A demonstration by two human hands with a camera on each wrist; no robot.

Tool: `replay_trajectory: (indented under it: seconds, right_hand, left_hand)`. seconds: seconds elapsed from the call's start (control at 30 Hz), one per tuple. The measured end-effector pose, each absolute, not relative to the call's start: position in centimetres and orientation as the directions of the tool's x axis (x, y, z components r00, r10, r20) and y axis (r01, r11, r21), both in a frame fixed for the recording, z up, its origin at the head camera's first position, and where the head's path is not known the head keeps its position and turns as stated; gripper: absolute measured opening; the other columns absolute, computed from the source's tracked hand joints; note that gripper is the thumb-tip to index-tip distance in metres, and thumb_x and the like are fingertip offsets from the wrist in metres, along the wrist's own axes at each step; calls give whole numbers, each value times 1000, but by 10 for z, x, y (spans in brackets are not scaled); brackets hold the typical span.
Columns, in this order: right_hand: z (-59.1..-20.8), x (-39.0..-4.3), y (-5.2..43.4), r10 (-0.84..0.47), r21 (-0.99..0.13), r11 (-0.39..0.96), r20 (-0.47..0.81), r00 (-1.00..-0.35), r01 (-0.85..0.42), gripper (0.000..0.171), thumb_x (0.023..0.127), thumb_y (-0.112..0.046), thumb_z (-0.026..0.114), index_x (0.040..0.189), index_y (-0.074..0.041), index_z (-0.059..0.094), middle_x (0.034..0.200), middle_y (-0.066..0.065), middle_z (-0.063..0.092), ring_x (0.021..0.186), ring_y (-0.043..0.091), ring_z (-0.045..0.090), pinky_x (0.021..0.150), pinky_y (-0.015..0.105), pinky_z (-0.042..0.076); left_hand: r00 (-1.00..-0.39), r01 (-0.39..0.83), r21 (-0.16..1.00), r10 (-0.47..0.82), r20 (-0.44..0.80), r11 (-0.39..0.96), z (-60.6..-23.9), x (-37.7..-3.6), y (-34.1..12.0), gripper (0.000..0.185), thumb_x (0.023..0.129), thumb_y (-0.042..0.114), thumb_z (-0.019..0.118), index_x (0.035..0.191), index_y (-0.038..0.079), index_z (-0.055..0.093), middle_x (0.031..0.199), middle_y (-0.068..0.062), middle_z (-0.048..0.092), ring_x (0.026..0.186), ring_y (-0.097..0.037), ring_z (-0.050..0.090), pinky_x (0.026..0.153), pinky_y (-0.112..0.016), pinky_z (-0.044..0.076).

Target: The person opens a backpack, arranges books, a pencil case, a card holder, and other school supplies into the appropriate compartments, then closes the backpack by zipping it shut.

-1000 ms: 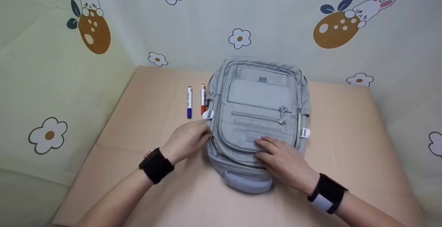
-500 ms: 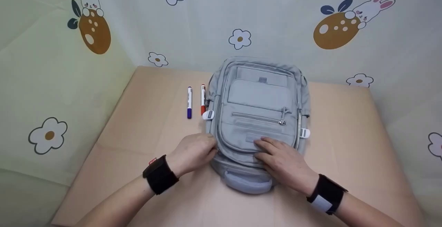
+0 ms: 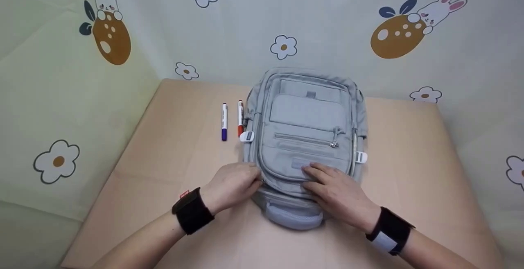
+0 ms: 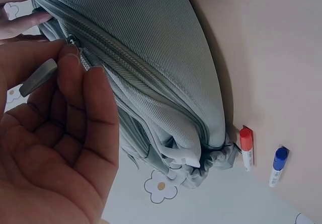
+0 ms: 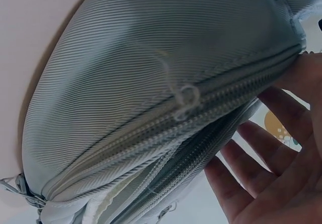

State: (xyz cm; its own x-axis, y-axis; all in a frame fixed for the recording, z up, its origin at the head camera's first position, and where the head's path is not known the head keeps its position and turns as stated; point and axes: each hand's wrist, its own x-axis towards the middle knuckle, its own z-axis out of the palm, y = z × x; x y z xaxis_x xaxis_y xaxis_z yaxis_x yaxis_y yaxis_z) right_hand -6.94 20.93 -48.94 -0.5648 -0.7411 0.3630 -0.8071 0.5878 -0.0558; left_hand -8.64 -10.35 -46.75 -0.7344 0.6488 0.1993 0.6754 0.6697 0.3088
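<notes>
A grey backpack [image 3: 305,129] lies flat on the tan table [image 3: 176,166], its handle [image 3: 294,219] toward me. My left hand [image 3: 233,185] pinches a grey zipper pull [image 4: 39,77] at the bag's near-left edge; the zipper line [image 4: 131,68] runs along the side. My right hand [image 3: 333,193] rests flat on the front pocket with its fingers straight, pressing the fabric. In the right wrist view the fingers [image 5: 251,178] lie spread beside the bag's ribbed side [image 5: 131,78].
Two markers lie left of the bag: a blue-capped one [image 3: 224,121] and a red-capped one [image 3: 240,118], the same pair as the blue marker [image 4: 276,166] and red marker [image 4: 245,147] in the left wrist view. A patterned cloth backdrop [image 3: 245,23] surrounds the table.
My left hand has slid toward me along the bag's left edge, pulling the zipper pull with it. The right hand has stayed on the front pocket.
</notes>
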Motion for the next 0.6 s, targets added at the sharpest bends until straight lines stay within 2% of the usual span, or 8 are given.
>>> replay_trajectory:
  seconds: [0.27, 0.47, 0.6]
  right_hand:
    - [-478, -62, 237, -703, -58, 590, 452, -549, -805, 28, 84, -10, 79, 112, -9, 77, 130, 9, 67, 124, 31, 60, 98, 47, 50]
    - [-477, -61, 272, -620, -87, 634, 537, -572, -769, 27, 77, -1, 81, 103, -9, 76, 112, 5, 72, 110, 27, 66, 91, 40, 53]
    - [-487, -62, 287, -601, -115, 655, 519, -608, -746, 31, 75, 0, 85, 102, -11, 75, 113, 4, 71, 106, 23, 66, 87, 37, 54]
  left_hand:
    - [-729, 683, 309, 643, 234, 662, -468, -87, -105, 14, 93, 10, 71, 84, 17, 63, 76, 7, 59, 66, -11, 53, 59, -29, 50]
    - [-747, 663, 335, 622, 236, 669, -469, -85, -107, 12, 93, 12, 72, 85, 16, 64, 76, 6, 59, 67, -11, 53, 59, -29, 50]
    - [-763, 640, 366, 614, 200, 676, -470, -84, -108, 7, 93, 10, 72, 88, 14, 67, 79, 5, 61, 69, -11, 54, 62, -29, 51]
